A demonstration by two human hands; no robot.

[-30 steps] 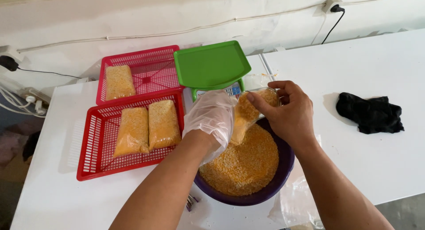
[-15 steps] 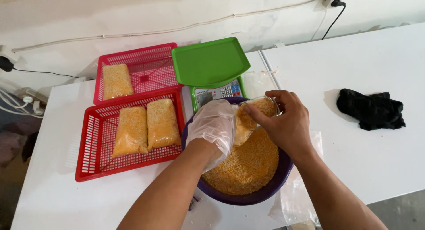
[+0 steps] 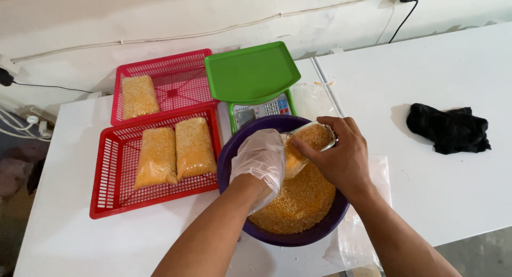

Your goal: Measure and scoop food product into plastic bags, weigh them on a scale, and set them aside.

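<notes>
Landmark: one purple bowl [image 3: 230, 165], round, standing at the near edge of the white bench [image 3: 458, 202], roughly half filled with yellow grain [image 3: 298, 205].

Hands, two. Left hand [image 3: 260, 162], in a thin clear plastic glove, sits over the bowl's left half; its grip is curled against the side of one small clear bag [image 3: 304, 146]. Right hand [image 3: 341, 154], bare, sits over the bowl's right half; its grip is pinched on the bag's upper end, thumb toward the left hand and fingers [image 3: 333, 123] wrapped over the far side. The bag is partly filled with the same yellow grain and is held tilted above the grain in the bowl, inside the rim.

Weighing scale [image 3: 253, 74], one, with a green pan, directly behind the bowl; its keypad face is just beyond the bowl's far rim.

Red baskets, two, both left of the bowl. The nearer basket [image 3: 114, 189], just beside the bowl, holds two filled bags [image 3: 175, 149] of yellow grain lying flat side by side. The farther basket [image 3: 170, 69], behind the first and left of the scale, holds one filled bag [image 3: 140, 95]. Filled bags in baskets: three in all.

Black cloth [image 3: 449, 129], one, crumpled, well to the right of the bowl.

Clear plastic sheeting [image 3: 362, 234], flat on the bench beneath and right of the bowl; number of pieces cannot be told.
</notes>
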